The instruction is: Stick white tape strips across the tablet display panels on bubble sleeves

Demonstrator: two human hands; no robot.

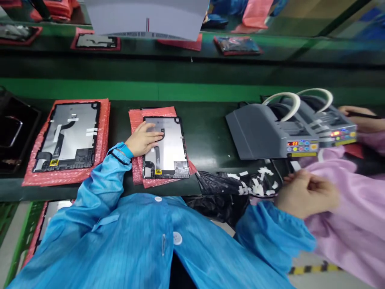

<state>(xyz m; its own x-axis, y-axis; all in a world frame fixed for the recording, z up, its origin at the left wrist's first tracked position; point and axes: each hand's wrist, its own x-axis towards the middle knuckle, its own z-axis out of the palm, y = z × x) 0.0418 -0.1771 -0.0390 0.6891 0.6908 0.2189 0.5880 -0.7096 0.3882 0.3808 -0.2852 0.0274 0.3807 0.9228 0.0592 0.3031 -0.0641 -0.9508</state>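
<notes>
My left hand (145,138) lies flat, fingers stretched, on the left part of a tablet screen panel (174,140). The panel shows its silvery back, with a dark flex cable and a yellow label near its lower edge, and rests on red bubble-wrap bags (136,168). At the right, my right hand (306,194) is closed, slightly blurred, with a small piece of white tape (295,165) at its fingertips. Just beyond this hand stands a grey tape dispenser (261,130) with a lit red display. Scraps of white tape (257,186) stick to a black plastic bag (213,182) at the bench edge.
Left of my arm, another screen panel (75,132) lies on stacked red bubble bags. A second dispenser (333,120) stands at the right, near a co-worker's hand (361,116) and pink sleeve (355,192). A grey-white overhead unit (147,18) hangs ahead, before bagged parts (237,45).
</notes>
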